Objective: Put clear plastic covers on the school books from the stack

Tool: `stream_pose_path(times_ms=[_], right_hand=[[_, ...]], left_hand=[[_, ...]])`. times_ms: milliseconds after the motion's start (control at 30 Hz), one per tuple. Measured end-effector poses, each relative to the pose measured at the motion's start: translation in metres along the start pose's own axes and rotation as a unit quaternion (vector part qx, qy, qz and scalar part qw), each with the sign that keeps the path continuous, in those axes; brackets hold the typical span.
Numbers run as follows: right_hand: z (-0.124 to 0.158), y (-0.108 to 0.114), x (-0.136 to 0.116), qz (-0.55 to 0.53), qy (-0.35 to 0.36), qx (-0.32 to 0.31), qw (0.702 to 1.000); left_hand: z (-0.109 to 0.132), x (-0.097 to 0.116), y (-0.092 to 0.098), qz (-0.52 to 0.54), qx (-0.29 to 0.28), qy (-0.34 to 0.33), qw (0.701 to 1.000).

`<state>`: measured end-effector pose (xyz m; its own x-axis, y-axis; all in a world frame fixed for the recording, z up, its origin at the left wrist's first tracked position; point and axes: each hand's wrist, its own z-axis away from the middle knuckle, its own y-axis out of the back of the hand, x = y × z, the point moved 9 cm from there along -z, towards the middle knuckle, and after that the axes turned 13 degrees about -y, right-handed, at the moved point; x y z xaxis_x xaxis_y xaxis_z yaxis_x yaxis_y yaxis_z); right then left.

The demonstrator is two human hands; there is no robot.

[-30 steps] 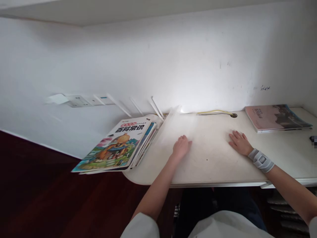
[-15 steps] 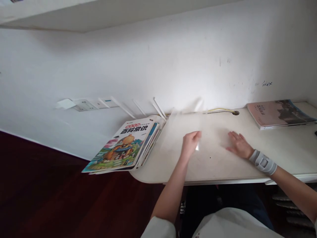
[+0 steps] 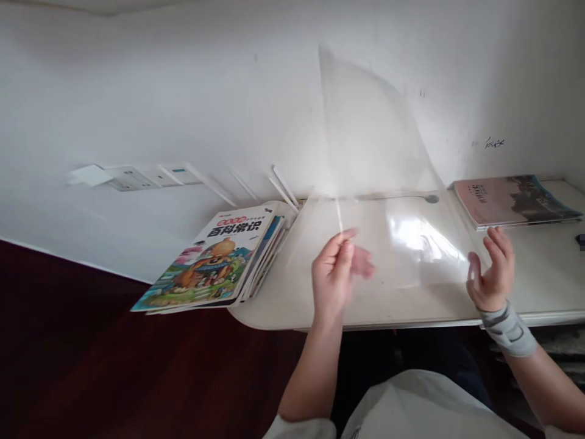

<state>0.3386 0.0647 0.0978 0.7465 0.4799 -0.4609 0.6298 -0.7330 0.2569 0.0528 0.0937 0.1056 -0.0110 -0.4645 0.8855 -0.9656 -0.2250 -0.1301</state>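
Note:
A large clear plastic sheet (image 3: 379, 128) stands raised over the desk, bent along its top and catching a bright reflection low on its right side. My left hand (image 3: 336, 265) pinches its left edge between thumb and fingers; some fingers show blurred behind the film. Close to the sheet's right edge is my right hand (image 3: 493, 268), fingers apart and slightly curled, with a grey wrist brace (image 3: 509, 329) below it. Whether the right thumb touches the film I cannot tell.
On the left end of the white desk (image 3: 274, 311) lies a stack of books (image 3: 214, 262), overhanging the edge. A pink-covered book pile (image 3: 516, 201) rests at the back right. White strips (image 3: 283, 186) lean at the wall near a socket panel (image 3: 130, 178). A cable hole (image 3: 431, 199) sits at the back.
The clear sheet has come up from low over the desk to stand tall before the wall. My right hand has moved right and turned palm inward; my left has shifted slightly left.

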Motion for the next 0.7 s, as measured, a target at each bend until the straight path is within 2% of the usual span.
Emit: stream_pose_path(times_ms=[100, 133, 200, 300, 333, 400, 467, 567, 633, 700], right_hand=[[-0.008, 0.009, -0.011, 0.116, 0.091, -0.037, 0.988], [-0.005, 0.006, -0.012, 0.143, 0.106, -0.070, 0.982], [0.010, -0.007, -0.007, 0.181, 0.119, -0.164, 0.962], [0.051, -0.037, 0.021, 0.218, 0.108, -0.325, 0.914], [0.065, -0.045, 0.034, 0.225, 0.098, -0.365, 0.898], [0.086, -0.057, 0.059, 0.227, 0.071, -0.419, 0.876], [0.098, -0.063, 0.076, 0.212, 0.058, -0.449, 0.866], [0.104, -0.065, 0.083, 0.184, 0.073, -0.474, 0.858], [0.104, -0.063, 0.082, 0.175, 0.081, -0.471, 0.861], [0.103, -0.059, 0.082, 0.168, 0.084, -0.451, 0.872]], left_hand=[[-0.001, -0.034, 0.049, -0.125, 0.040, 0.002, 0.991], [0.000, -0.047, 0.061, -0.199, 0.027, 0.015, 0.980], [0.005, -0.070, 0.081, -0.370, -0.015, 0.036, 0.928], [0.014, -0.098, 0.092, -0.545, -0.105, 0.066, 0.829], [0.017, -0.106, 0.093, -0.573, -0.130, 0.079, 0.805], [0.022, -0.116, 0.091, -0.602, -0.164, 0.101, 0.775], [0.026, -0.122, 0.088, -0.614, -0.178, 0.115, 0.760], [0.028, -0.120, 0.086, -0.625, -0.181, 0.115, 0.751], [0.025, -0.108, 0.087, -0.637, -0.166, 0.090, 0.748], [0.016, -0.084, 0.088, -0.652, -0.144, 0.024, 0.744]])
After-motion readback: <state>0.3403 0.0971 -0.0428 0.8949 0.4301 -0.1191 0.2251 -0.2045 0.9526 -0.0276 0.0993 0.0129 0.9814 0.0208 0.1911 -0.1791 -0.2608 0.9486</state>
